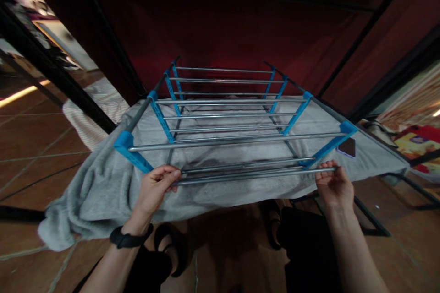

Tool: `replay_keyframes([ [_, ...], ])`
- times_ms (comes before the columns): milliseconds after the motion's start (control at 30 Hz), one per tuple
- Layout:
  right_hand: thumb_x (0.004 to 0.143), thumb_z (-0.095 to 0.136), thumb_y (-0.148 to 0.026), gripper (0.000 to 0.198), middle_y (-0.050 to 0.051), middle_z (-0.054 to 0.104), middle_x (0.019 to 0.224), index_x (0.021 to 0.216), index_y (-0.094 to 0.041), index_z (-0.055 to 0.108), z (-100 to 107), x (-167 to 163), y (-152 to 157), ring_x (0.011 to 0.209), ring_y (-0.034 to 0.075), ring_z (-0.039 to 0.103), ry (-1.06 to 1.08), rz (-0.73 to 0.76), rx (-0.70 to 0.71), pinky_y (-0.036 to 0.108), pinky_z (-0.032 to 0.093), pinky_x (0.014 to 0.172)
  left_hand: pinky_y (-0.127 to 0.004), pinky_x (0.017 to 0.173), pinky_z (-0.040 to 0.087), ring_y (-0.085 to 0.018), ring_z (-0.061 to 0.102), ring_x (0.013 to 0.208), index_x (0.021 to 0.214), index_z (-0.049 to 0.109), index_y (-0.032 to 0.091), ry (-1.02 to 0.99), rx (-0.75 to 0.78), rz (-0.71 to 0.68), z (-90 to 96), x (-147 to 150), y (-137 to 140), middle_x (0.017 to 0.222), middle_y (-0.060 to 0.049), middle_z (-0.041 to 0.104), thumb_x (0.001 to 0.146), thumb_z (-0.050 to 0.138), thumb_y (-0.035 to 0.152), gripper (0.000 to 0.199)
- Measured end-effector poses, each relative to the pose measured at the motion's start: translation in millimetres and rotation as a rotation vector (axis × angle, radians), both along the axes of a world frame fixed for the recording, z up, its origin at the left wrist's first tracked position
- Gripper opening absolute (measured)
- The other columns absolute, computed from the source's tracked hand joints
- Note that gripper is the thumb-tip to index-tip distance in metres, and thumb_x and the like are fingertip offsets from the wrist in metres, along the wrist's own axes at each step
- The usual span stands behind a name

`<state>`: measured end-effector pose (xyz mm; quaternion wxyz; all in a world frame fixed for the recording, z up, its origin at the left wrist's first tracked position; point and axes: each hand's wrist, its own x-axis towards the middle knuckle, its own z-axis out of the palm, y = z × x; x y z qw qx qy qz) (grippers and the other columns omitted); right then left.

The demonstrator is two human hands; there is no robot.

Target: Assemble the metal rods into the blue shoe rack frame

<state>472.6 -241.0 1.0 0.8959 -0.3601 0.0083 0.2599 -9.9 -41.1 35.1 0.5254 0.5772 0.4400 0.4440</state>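
A rack of grey metal tubes with blue plastic brackets lies across a grey blanket in front of me. At its near side I hold a loose-looking metal tube crosswise. My left hand is closed around the tube's left end, thumb on top, beside the lower end of the left front bracket. My right hand grips the right end between thumb and fingers, palm up, just right of the right front bracket. Whether the tube's left end touches the bracket is hidden by my fingers.
The grey blanket covers a low surface and hangs over its left edge. A phone lies on it at the right. Dark metal posts stand at both sides, and a dark red panel rises behind. A red and yellow package is at far right.
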Motion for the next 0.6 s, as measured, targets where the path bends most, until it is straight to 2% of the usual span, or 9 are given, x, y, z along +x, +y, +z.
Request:
replay_keyframes([
  [100, 0.092, 0.053, -0.017, 0.013, 0.002, 0.066, 0.090, 0.094, -0.017, 0.066, -1.3, 2.1, -1.4, 0.082, 0.012, 0.069, 0.003, 0.004, -0.004, 0.025, 0.062, 0.074, -0.021, 0.047, 0.045, -0.012, 0.059, 0.055, 0.073, 0.069, 0.016, -0.171, -0.082, 0.003, 2.4, 6.7, -2.2, 0.076, -0.004, 0.070, 0.069, 0.082, 0.041, 0.029],
  [233, 0.089, 0.049, -0.014, 0.019, 0.006, 0.066, 0.093, 0.094, -0.013, 0.067, 0.8, 1.7, -1.7, 0.084, 0.014, 0.070, 0.018, -0.021, 0.008, 0.027, 0.063, 0.074, -0.022, 0.056, 0.049, -0.012, 0.061, 0.064, 0.073, 0.065, 0.016, -0.347, -0.117, -0.005, 4.7, 13.9, -4.7, 0.080, -0.003, 0.069, 0.072, 0.081, 0.039, 0.028],
  [333, 0.087, 0.047, -0.011, 0.023, 0.008, 0.066, 0.095, 0.095, -0.012, 0.068, 4.3, 0.1, -1.2, 0.085, 0.016, 0.070, 0.020, -0.027, 0.007, 0.029, 0.064, 0.073, -0.022, 0.061, 0.050, -0.011, 0.062, 0.067, 0.079, 0.065, 0.017, -0.459, -0.115, -0.002, 3.2, 18.5, -5.5, 0.082, -0.002, 0.069, 0.075, 0.080, 0.037, 0.026],
  [467, 0.088, 0.044, -0.010, 0.027, 0.012, 0.067, 0.101, 0.096, -0.011, 0.070, 8.1, -1.6, -0.2, 0.089, 0.017, 0.071, -0.018, -0.015, -0.003, 0.030, 0.065, 0.075, -0.021, 0.063, 0.050, -0.012, 0.063, 0.074, 0.085, 0.066, 0.019, -0.562, -0.148, 0.005, 1.3, 23.4, -6.4, 0.083, -0.001, 0.066, 0.079, 0.078, 0.037, 0.023],
  [600, 0.091, 0.046, -0.012, 0.026, 0.009, 0.068, 0.103, 0.094, -0.015, 0.072, 10.8, -4.2, 0.9, 0.086, 0.015, 0.071, -0.080, 0.017, -0.024, 0.028, 0.064, 0.075, -0.019, 0.061, 0.050, -0.011, 0.062, 0.078, 0.082, 0.065, 0.019, -0.684, -0.208, 0.033, 1.4, 24.6, -6.9, 0.085, 0.000, 0.065, 0.078, 0.080, 0.035, 0.022],
])
